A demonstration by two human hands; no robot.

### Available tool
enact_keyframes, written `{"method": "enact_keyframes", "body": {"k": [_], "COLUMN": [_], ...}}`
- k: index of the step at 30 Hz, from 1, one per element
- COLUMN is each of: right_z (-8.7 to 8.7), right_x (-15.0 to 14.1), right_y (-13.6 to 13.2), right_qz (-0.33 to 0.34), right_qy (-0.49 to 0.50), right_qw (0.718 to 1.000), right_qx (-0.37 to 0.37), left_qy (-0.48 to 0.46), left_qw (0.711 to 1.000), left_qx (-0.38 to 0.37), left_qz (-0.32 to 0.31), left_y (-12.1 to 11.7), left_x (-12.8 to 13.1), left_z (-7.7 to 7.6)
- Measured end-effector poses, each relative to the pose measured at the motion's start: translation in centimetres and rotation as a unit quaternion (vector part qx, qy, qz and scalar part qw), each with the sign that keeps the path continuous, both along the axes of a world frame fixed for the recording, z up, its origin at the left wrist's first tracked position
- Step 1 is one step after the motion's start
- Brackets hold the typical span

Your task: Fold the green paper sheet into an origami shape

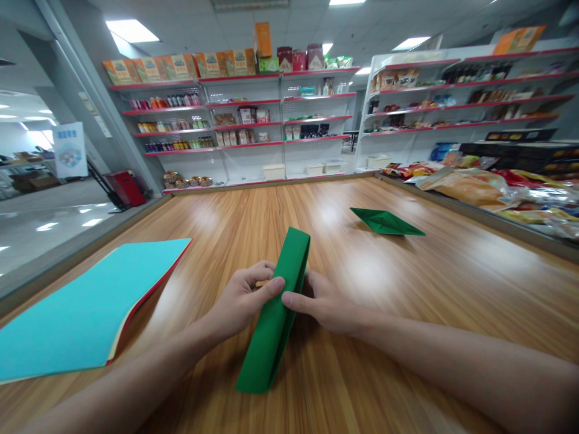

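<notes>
Between my two hands a long, folded strip of green paper (266, 337) is held tilted above the wooden table, its layers parted along the right side. My left hand (246, 295) grips its left edge, thumb on the front face and fingers partly hidden behind. On the other edge, my right hand (328, 304) pinches the paper with the thumb in front; its fingers are mostly hidden behind. Both thumbs almost meet near the middle of the strip. Farther off to the right lies a pointed, folded green paper piece (386, 223).
A stack of coloured paper (99, 301), turquoise on top, lies at the left of the wooden table (217, 223). Packaged food (474, 187) is heaped past the table's right edge. Stocked shelves (244, 123) stand beyond the raised far rim.
</notes>
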State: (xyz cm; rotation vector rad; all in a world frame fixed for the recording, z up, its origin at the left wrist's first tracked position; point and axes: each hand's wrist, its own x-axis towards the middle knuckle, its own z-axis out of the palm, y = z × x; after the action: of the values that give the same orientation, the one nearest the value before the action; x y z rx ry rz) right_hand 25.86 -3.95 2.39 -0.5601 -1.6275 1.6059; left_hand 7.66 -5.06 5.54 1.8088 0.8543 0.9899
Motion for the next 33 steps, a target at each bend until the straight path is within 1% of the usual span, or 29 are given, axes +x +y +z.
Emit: {"method": "enact_keyframes", "body": {"k": [3, 6, 9, 10, 12, 15, 17, 19, 20, 21, 22, 23, 25, 27, 28, 30, 32, 33], "right_z": [0.0, 0.1, 0.0, 0.0, -0.1, -0.4, -0.5, -0.6, -0.6, -0.6, -0.6, -0.6, -0.5, -0.5, -0.5, -0.6, -0.7, -0.8], "right_x": [-0.1, -0.2, -0.3, -0.3, -0.2, 0.0, 0.1, 0.1, 0.1, 0.1, 0.2, 0.2, 0.4, 0.6, 0.7, 0.8, 0.9, 0.9], "right_y": [0.0, -0.1, -0.2, -0.2, -0.2, -0.2, 0.0, 0.2, 0.4, 0.6, 0.8, 0.9, 1.2, 1.4, 1.4, 1.4, 1.5, 1.6], "right_qz": [0.011, 0.045, 0.074, 0.075, 0.072, 0.072, 0.065, 0.041, 0.025, 0.008, -0.008, -0.019, -0.031, -0.027, -0.021, -0.005, 0.010, 0.013], "right_qy": [0.004, 0.003, -0.004, -0.007, -0.012, -0.021, -0.030, -0.028, -0.020, -0.007, 0.007, 0.021, 0.045, 0.068, 0.076, 0.074, 0.043, 0.024], "right_qw": [1.000, 0.999, 0.997, 0.997, 0.997, 0.996, 0.997, 0.998, 0.999, 1.000, 0.999, 0.998, 0.993, 0.984, 0.980, 0.980, 0.985, 0.987], "right_qx": [0.004, -0.016, -0.029, -0.029, -0.031, -0.037, -0.033, -0.028, -0.027, -0.029, -0.037, -0.052, -0.106, -0.165, -0.183, -0.186, -0.167, -0.159], "left_qy": [0.021, 0.069, 0.089, 0.088, 0.083, 0.084, 0.082, 0.079, 0.077, 0.082, 0.086, 0.075, 0.033, -0.005, -0.020, -0.058, -0.102, -0.124], "left_qw": [1.000, 0.996, 0.995, 0.995, 0.996, 0.996, 0.995, 0.989, 0.982, 0.976, 0.974, 0.975, 0.977, 0.978, 0.978, 0.978, 0.973, 0.968], "left_qx": [0.019, 0.048, 0.043, 0.038, 0.032, 0.029, 0.037, 0.043, 0.041, 0.027, 0.002, -0.023, -0.055, -0.079, -0.090, -0.118, -0.150, -0.165], "left_qz": [0.004, 0.022, -0.002, -0.013, -0.012, 0.016, 0.051, 0.119, 0.166, 0.199, 0.209, 0.207, 0.203, 0.194, 0.187, 0.163, 0.143, 0.143], "left_y": [-0.2, -0.2, -0.1, -0.1, -0.1, -0.2, -0.1, 0.2, 0.5, 0.8, 1.0, 1.3, 1.6, 1.6, 1.6, 1.5, 1.5, 1.5], "left_x": [-0.1, -0.4, -0.6, -0.5, -0.4, 0.1, 0.3, 0.3, 0.2, 0.0, -0.2, -0.4, -0.7, -0.9, -0.9, -0.9, -1.0, -1.1], "left_z": [0.0, -0.2, -0.3, -0.3, -0.3, -0.4, -0.7, -1.1, -1.4, -1.6, -1.9, -2.1, -2.4, -2.6, -2.7, -2.8, -3.0, -3.1]}}
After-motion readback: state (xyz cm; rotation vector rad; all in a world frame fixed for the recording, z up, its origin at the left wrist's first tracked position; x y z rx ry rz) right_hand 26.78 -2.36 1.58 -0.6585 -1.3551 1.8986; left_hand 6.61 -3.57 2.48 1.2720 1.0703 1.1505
